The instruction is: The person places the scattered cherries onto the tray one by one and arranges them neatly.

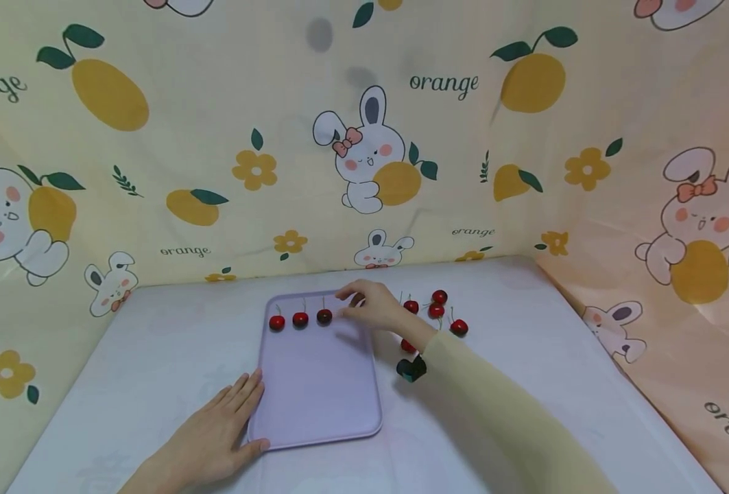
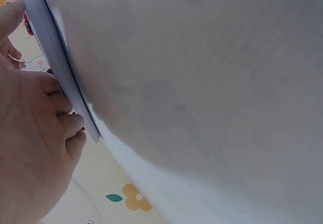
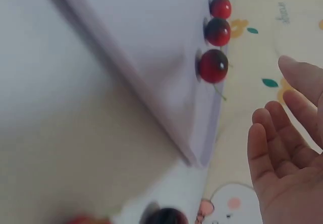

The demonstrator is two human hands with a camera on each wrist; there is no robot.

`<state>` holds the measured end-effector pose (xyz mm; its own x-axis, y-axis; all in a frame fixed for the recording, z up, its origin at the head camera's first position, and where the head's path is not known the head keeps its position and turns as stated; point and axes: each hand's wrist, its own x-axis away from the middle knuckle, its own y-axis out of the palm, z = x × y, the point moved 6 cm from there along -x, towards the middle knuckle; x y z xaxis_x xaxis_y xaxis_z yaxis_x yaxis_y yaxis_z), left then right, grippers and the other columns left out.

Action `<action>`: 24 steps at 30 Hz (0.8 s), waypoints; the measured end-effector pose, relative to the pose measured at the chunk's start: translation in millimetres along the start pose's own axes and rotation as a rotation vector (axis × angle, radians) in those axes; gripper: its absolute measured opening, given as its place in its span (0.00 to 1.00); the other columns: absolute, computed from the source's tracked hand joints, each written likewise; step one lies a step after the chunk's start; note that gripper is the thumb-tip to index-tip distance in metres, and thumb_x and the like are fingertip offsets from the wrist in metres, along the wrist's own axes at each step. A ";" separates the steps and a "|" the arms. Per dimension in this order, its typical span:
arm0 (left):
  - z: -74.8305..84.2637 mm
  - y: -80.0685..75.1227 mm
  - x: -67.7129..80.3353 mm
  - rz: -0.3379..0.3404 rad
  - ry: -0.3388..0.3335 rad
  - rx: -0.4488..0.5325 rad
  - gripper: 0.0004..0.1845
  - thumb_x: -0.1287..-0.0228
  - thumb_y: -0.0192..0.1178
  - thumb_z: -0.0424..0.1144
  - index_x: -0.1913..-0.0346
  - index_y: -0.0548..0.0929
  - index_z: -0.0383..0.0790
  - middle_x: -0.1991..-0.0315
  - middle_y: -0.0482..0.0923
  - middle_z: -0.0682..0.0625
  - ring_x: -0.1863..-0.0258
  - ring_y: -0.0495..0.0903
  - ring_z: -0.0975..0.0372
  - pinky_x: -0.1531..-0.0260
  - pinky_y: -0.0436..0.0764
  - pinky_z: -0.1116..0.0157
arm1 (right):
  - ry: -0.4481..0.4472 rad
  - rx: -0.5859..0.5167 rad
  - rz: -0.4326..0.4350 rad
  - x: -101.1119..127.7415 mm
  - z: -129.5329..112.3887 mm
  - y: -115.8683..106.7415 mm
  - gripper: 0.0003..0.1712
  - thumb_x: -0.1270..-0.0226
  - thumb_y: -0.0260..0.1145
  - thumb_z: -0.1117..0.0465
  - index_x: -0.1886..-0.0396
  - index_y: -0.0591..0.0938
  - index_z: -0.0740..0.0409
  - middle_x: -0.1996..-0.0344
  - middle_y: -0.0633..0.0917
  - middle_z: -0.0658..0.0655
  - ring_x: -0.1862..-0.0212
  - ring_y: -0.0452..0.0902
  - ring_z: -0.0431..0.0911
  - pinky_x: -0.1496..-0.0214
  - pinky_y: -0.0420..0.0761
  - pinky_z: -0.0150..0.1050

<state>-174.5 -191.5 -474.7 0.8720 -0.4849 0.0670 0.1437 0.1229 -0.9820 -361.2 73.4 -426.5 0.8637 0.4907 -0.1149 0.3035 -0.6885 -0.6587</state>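
Three red cherries with stems stand in a row along the far side of a lilac tray [image 1: 315,391]: a left one [image 1: 277,322], a middle one [image 1: 300,320] and a dark right one [image 1: 324,316]. My right hand [image 1: 370,305] hovers over the tray's far right corner, just right of that last cherry. Its fingers are loosely bent, and the right wrist view shows nothing between the fingers [image 3: 275,148] and thumb. With outstretched fingers, my left hand [image 1: 216,429] rests against the tray's left edge, its thumb at the near corner. The left wrist view shows those fingertips touching the rim [image 2: 63,72].
Several loose cherries [image 1: 436,311] lie on the white tabletop [image 1: 500,384] right of the tray, some partly hidden by my right arm. A dark device [image 1: 411,369] is at my right wrist. A cloth printed with rabbits and oranges [image 1: 265,103] stands behind and beside the table.
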 end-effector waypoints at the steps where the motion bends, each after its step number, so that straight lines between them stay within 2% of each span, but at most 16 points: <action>1: -0.3 0.5 -0.1 -0.001 -0.002 0.001 0.51 0.32 0.55 0.71 0.23 0.67 0.30 0.19 0.58 0.39 0.21 0.59 0.43 0.25 0.64 0.43 | 0.000 0.004 0.001 2.5 1.1 -3.2 0.20 0.33 0.76 0.59 0.42 0.86 0.57 0.46 0.87 0.55 0.52 0.83 0.44 0.48 0.84 0.38; 6: -1.5 2.4 -0.9 -0.026 -0.021 0.012 0.52 0.32 0.56 0.71 0.23 0.66 0.30 0.19 0.57 0.39 0.20 0.58 0.43 0.24 0.62 0.43 | 0.008 0.019 0.001 16.0 8.5 -20.2 0.19 0.32 0.75 0.59 0.43 0.87 0.55 0.45 0.86 0.58 0.51 0.82 0.45 0.48 0.84 0.38; 10: -1.6 2.8 -1.6 -0.042 -0.035 0.017 0.52 0.32 0.56 0.71 0.22 0.65 0.31 0.18 0.56 0.40 0.20 0.57 0.44 0.24 0.61 0.44 | 0.029 0.047 -0.004 29.5 18.5 -35.5 0.21 0.32 0.75 0.58 0.41 0.86 0.58 0.45 0.85 0.60 0.51 0.82 0.45 0.51 0.85 0.38; 20: -1.9 2.8 -2.7 -0.037 -0.032 0.016 0.52 0.32 0.55 0.71 0.22 0.65 0.31 0.18 0.55 0.40 0.20 0.56 0.44 0.24 0.61 0.44 | 0.054 0.083 0.038 63.3 43.8 -69.1 0.19 0.33 0.75 0.61 0.44 0.86 0.59 0.50 0.87 0.59 0.53 0.84 0.48 0.47 0.84 0.45; 24: -2.2 3.3 -2.5 -0.026 -0.021 0.008 0.51 0.32 0.56 0.71 0.22 0.66 0.31 0.18 0.56 0.40 0.20 0.57 0.44 0.24 0.62 0.43 | 0.063 0.127 0.050 75.3 55.9 -77.3 0.18 0.33 0.75 0.63 0.44 0.87 0.59 0.50 0.87 0.57 0.55 0.82 0.48 0.50 0.84 0.43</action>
<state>-177.3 -191.7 -478.5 0.8778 -0.4693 0.0960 0.1700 0.1179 -0.9784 -342.2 193.5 -425.8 0.9010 0.4207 -0.1056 0.2100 -0.6360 -0.7426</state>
